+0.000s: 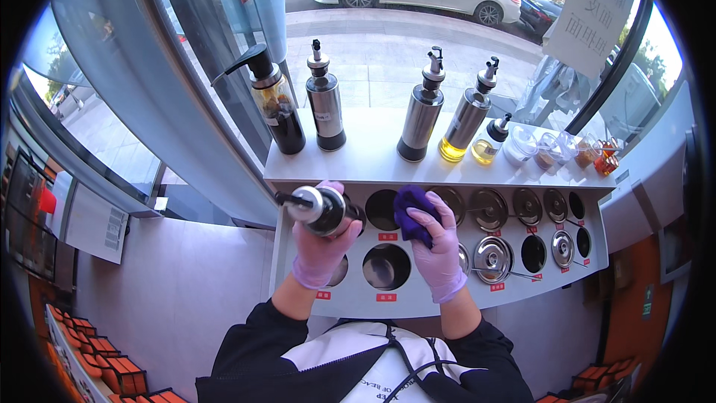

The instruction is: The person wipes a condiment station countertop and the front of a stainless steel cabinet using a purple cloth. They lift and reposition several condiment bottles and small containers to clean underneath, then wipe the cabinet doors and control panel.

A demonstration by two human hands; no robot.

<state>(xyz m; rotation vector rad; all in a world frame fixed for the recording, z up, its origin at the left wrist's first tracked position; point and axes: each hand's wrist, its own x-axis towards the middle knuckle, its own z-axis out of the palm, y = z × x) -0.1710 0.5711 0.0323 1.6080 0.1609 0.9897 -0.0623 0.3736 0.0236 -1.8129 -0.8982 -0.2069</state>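
My left hand (pixel 321 249), in a pink-purple glove, grips a pump-top bottle (pixel 319 210) with a silver collar and dark body. It is held above the left end of a white condiment counter (pixel 347 310). A bunched dark purple cloth (pixel 414 212) is in my gloved right hand (pixel 439 252), over the wells to the right of the bottle. Between and below my hands show two uncovered round wells, the upper one dark (pixel 381 210) and the lower one metal-lined (pixel 386 268). My left hand partly hides another well (pixel 338 274).
On the raised white shelf (pixel 369 170) stand a pump bottle of dark liquid (pixel 279 117), steel pourer bottles (pixel 325 112), a small oil bottle (pixel 489 143) and plastic tubs (pixel 520 145). Lidded wells (pixel 493 260) with utensil handles lie right. A glass window rises behind the shelf.
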